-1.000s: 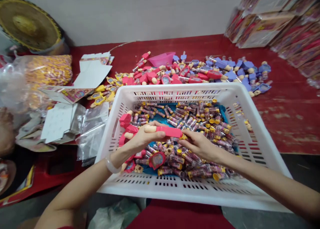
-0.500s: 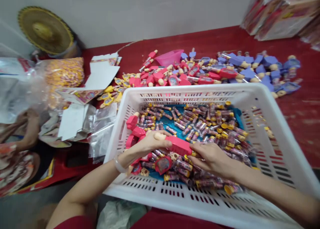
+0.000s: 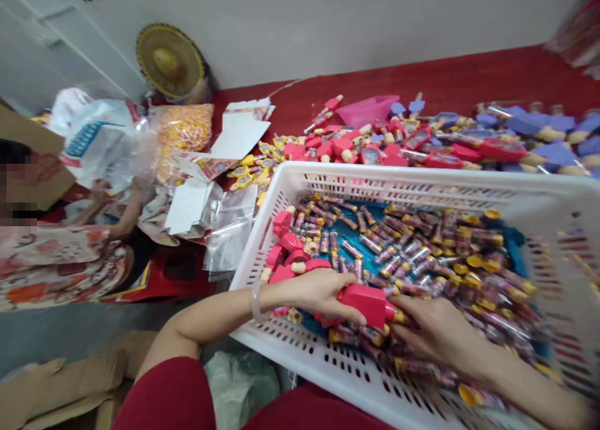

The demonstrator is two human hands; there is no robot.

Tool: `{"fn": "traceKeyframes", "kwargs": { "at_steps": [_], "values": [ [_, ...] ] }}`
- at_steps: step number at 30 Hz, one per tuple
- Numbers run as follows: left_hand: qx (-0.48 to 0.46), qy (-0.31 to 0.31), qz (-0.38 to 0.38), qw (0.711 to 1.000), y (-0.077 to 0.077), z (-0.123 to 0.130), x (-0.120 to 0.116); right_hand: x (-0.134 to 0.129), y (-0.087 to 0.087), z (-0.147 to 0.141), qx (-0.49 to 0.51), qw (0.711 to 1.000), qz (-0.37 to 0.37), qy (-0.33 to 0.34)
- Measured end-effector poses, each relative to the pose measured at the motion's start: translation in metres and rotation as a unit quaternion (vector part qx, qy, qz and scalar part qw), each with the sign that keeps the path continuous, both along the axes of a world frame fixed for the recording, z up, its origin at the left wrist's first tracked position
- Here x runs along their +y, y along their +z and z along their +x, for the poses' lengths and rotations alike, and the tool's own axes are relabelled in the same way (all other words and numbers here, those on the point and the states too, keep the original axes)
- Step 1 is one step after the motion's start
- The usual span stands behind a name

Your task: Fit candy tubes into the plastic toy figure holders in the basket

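A person's left hand (image 3: 319, 295) curls around a pink plastic toy figure (image 3: 363, 305) as the right hand (image 3: 435, 333) pinches its yellow-capped end, over clear candy tubes (image 3: 398, 255) in a white perforated plastic basket (image 3: 328, 361). Pink and blue plastic figures (image 3: 450, 149) lie heaped beyond on a red table (image 3: 469, 80).

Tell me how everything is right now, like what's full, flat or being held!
Left hand: gripping the toy
Right hand: fingers at the toy's yellow-capped end
Pink toy: held over the basket
White plastic basket: full
Capped tubes: loose in a heap
Cardboard box blank: unfolded, lying open
Clear plastic bags: lying flat
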State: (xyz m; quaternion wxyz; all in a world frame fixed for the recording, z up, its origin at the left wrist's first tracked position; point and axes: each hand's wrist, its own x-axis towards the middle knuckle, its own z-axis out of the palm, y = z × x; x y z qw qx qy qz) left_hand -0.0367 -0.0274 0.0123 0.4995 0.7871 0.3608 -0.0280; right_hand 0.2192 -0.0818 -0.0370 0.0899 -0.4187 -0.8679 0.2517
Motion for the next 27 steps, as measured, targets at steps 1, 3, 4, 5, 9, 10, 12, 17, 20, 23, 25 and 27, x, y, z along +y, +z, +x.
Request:
{"fn": "traceKeyframes", "kwargs": {
  "at_steps": [1, 3, 4, 5, 9, 10, 12, 17, 20, 23, 25, 27],
  "values": [
    [-0.004, 0.013, -0.022, 1.0, -0.001, 0.001, -0.002, -0.001, 0.001, -0.002, -0.005, 1.0, 0.01, 0.005],
    [-0.023, 0.052, -0.118, 0.991, -0.003, 0.003, -0.006, -0.002, 0.004, -0.005, -0.019, 0.999, 0.027, 0.016],
    [-0.029, 0.066, -0.185, 0.98, -0.004, 0.004, -0.007, -0.002, 0.004, -0.007, -0.029, 0.999, 0.038, 0.02],
    [-0.031, 0.073, -0.256, 0.963, -0.004, 0.004, -0.007, -0.003, 0.005, -0.007, -0.037, 0.998, 0.051, 0.025],
    [-0.028, 0.074, -0.466, 0.881, -0.011, 0.005, -0.005, -0.005, 0.006, -0.008, -0.06, 0.992, 0.104, 0.042],
    [-0.028, 0.077, -0.496, 0.865, -0.013, 0.005, -0.005, -0.005, 0.006, -0.008, -0.059, 0.99, 0.115, 0.048],
    [-0.026, 0.088, -0.546, 0.833, -0.018, 0.006, -0.005, -0.007, 0.007, -0.008, -0.048, 0.989, 0.127, 0.057],
    [-0.022, 0.108, -0.626, 0.772, -0.025, 0.008, -0.007, -0.012, 0.008, -0.011, -0.025, 0.993, 0.105, 0.043],
    [-0.028, 0.107, -0.606, 0.788, -0.022, 0.007, -0.009, -0.013, 0.011, -0.012, -0.043, 0.992, 0.109, 0.048],
    [-0.042, 0.093, -0.563, 0.82, -0.019, 0.006, -0.014, -0.015, 0.014, -0.013, -0.059, 0.988, 0.122, 0.078],
    [-0.034, 0.084, -0.55, 0.83, -0.021, 0.006, -0.019, -0.02, 0.015, -0.014, -0.071, 0.986, 0.115, 0.097],
    [-0.011, 0.079, -0.556, 0.828, -0.025, 0.007, -0.025, -0.027, 0.012, -0.016, -0.087, 0.987, 0.092, 0.103]
  ]
}}
